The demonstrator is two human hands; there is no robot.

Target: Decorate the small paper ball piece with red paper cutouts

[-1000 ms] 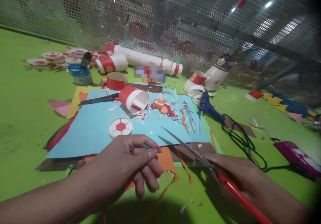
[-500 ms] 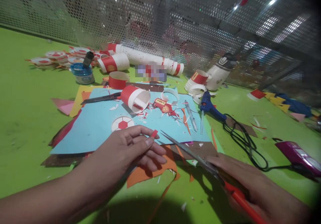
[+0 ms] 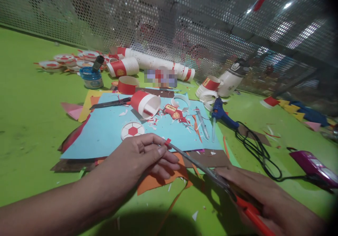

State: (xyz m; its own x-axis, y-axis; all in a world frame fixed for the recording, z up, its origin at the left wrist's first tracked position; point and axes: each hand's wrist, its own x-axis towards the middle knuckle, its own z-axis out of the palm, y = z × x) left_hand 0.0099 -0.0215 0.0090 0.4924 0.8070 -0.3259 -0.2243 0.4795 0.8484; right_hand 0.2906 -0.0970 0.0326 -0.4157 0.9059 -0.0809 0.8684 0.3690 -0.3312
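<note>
Over the near edge of the blue sheet (image 3: pixel 97 137), the left hand (image 3: pixel 145 158) pinches a red strip (image 3: pixel 168 142), while the right hand (image 3: pixel 253 186) grips scissors (image 3: pixel 196 163) slanting lengthwise toward the sheet, tips at the strip.

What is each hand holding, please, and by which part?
The left hand pinches a small red strip by one end; the right hand grips scissors by the handles.

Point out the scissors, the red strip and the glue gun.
Scissors (image 3: pixel 206 170): head view, on the metal blades.
Red strip (image 3: pixel 168 141): head view, on its exposed end.
Glue gun (image 3: pixel 220 112): head view, on its blue body.
</note>
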